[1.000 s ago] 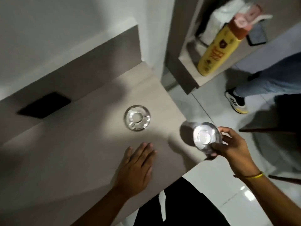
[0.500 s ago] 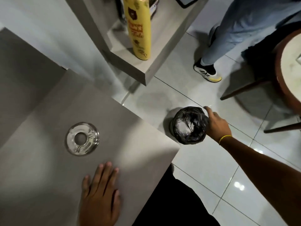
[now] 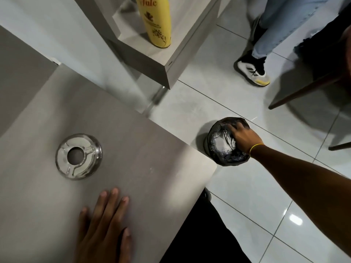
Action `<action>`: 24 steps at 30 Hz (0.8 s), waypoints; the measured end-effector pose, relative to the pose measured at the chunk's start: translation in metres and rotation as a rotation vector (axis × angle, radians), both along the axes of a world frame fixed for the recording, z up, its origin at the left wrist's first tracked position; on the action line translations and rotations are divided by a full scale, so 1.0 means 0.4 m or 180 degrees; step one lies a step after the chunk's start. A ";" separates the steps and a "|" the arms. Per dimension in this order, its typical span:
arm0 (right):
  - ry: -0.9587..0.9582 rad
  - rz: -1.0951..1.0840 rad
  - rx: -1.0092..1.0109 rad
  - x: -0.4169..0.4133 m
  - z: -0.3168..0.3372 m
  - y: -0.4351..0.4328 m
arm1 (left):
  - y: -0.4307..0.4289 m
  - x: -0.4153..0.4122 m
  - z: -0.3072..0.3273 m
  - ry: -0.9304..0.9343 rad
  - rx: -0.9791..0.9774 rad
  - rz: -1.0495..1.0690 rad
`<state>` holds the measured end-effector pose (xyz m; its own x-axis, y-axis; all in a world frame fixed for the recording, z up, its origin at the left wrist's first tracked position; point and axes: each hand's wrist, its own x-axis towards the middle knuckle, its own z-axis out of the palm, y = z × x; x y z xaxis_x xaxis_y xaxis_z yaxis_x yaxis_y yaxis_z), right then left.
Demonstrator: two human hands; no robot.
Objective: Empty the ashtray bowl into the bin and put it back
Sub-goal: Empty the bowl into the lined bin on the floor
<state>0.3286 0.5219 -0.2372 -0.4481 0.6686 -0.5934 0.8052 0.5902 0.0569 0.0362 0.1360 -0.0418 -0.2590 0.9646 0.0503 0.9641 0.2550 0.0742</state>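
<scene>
The ashtray's steel ring top lies on the grey table, left of centre. My left hand rests flat on the table near its front edge, fingers apart and holding nothing. On the floor past the table's right corner stands a small bin lined with a black bag. My right hand reaches down over the bin's mouth and grips the shiny ashtray bowl, which is tipped into the bin. Whatever the bowl holds is hidden.
A yellow talc bottle stands on a low white shelf beyond the table. Another person's leg and sneaker are on the tiled floor at the upper right, beside dark chair legs.
My right hand has carried the bowl from beside the table's edge down onto the bin's mouth and turned it over there. The view has swung right. My left hand stays on the table.
</scene>
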 end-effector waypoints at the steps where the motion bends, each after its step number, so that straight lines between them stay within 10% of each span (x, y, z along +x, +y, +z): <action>1: 0.0008 -0.0033 -0.0038 -0.002 -0.008 -0.002 | 0.003 0.000 0.001 -0.0004 0.0007 -0.0003; 24: 0.0039 -0.0547 -0.0157 -0.022 -0.089 -0.003 | 0.010 -0.010 -0.001 0.0031 0.0081 -0.0155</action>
